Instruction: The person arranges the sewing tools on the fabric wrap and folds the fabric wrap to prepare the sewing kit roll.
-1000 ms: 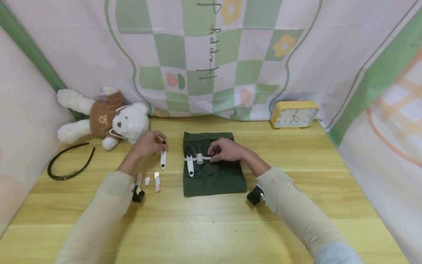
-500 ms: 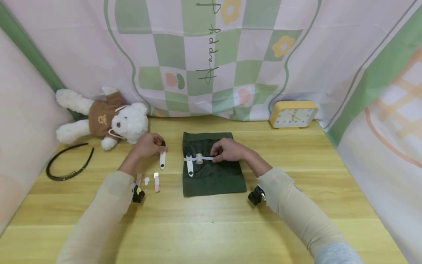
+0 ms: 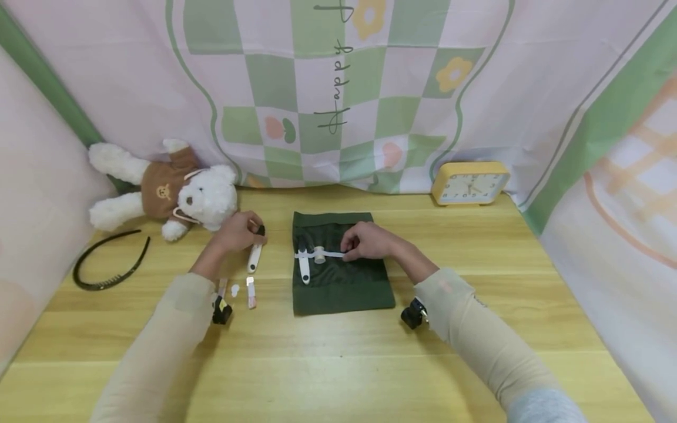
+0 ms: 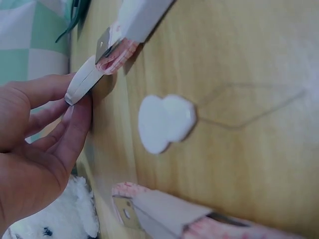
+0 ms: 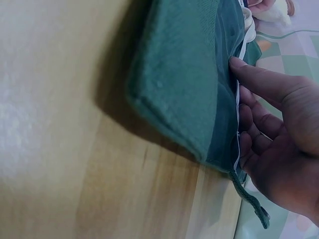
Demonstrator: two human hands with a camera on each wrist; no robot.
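My left hand [image 3: 239, 231] pinches a slim white tool [image 3: 255, 257] by its black end, fingertips curled on it just left of the pouch. A dark green cloth pouch [image 3: 341, 301] lies flat at the centre of the table. Across it runs a white elastic band [image 3: 333, 254], which my right hand [image 3: 367, 241] pinches between thumb and fingers. Under the band are a similar white tool [image 3: 304, 273] and a small pale spool [image 3: 319, 255]. Near my left hand lie a white needle threader [image 4: 167, 122] with a wire loop and two folded pink-and-white measuring tapes [image 4: 144, 20] with metal ends.
A white plush bear [image 3: 208, 197] in a brown top lies at the back left, in front of the patterned curtain. A black headband [image 3: 106, 285] is below it. A yellow clock [image 3: 471, 183] stands at the back right. Wrist cameras [image 3: 222, 310] hang by both sleeves.
The lower end of the white tool in my left hand has swung left and toward me. My right hand has slid slightly right along the elastic band.
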